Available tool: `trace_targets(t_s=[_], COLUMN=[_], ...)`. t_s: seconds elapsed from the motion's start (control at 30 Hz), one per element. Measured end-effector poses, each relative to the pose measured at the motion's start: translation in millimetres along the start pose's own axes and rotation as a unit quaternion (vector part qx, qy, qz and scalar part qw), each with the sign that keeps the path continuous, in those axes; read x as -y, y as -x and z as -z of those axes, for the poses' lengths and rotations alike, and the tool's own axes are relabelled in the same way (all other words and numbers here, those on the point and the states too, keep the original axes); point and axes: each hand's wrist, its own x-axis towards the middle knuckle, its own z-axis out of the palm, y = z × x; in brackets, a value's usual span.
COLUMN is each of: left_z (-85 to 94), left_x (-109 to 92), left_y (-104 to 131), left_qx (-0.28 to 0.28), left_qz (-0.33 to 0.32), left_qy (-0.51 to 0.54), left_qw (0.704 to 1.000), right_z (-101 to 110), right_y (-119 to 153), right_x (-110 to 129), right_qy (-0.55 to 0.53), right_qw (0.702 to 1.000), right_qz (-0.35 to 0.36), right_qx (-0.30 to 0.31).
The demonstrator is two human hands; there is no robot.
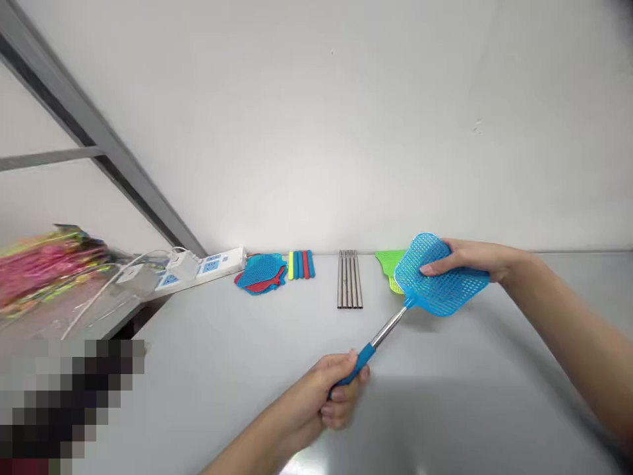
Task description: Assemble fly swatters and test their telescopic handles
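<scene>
My left hand (333,392) is wrapped round the blue handle (362,359) of a fly swatter. A short metal rod (389,328) joins that handle to a blue mesh head (440,284). The head is pinched at its upper right part by my right hand (462,258), thumb on the near face and fingers mostly hidden behind it. The swatter is held at a slant above the table. Behind its head, a green mesh head (390,264) lies on the table, partly covered from view.
Several metal rods (349,280) stand in a row mid-table. Left of them are coloured handles (301,264), blue and red mesh heads (262,272) and a white power strip (222,262) with cables. Blurred pink and yellow packages (49,264) are at far left. A wall (346,132) borders the table's back.
</scene>
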Motion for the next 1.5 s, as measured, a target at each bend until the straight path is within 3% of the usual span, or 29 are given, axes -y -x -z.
trace_targets(t_s=[0.83, 1.17, 1.5], left_z=[-0.4, 5.2, 0.8], left_x=[-3.2, -2.1, -3.7], left_y=[2.5, 1.3, 4.5], left_qx=[-0.001, 0.042, 0.085], left_qz=[0.030, 0.086, 0.102], left_qy=[0.047, 0.119, 0.060], left_qw=[0.998, 0.988, 0.989], right_z=[1.7, 2.7, -4.4], right_y=[-14.4, -13.1, -5.5], right_x=[-11.4, -16.1, -9.6], right_qy=[0.020, 0.004, -0.015], right_qw=[1.000, 1.000, 0.999], right_qz=[0.020, 0.010, 0.026], right_qx=[-0.010, -0.003, 0.037])
